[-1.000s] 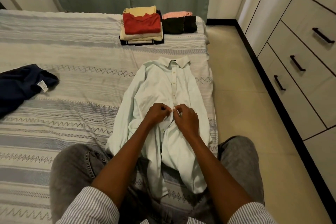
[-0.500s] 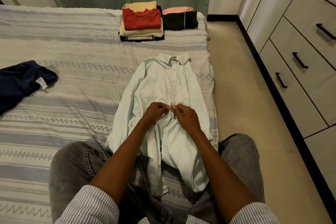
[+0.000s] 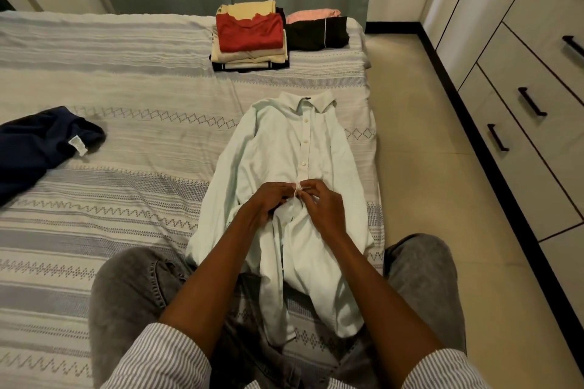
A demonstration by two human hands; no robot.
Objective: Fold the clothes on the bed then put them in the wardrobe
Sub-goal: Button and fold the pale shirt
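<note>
White shirt (image 3: 284, 148) is lying flat on the bed (image 3: 132, 148); left hand (image 3: 268, 202) and right hand (image 3: 319, 202) are pinching its placket, apparently buttoning before folding.

Bare bedspread (image 3: 142, 193) left of shirt (image 3: 278, 148), folded stack (image 3: 249, 38) beyond, navy garment (image 3: 34, 148) far left

Both bare forearms reach forward from striped rolled sleeves and converge at centre frame. The left hand (image 3: 270, 200) and right hand (image 3: 320, 204) meet almost fingertip to fingertip, knuckles up, fingers curled, each pinching the front placket of the pale shirt (image 3: 278, 142) between thumb and fingertips.
</note>
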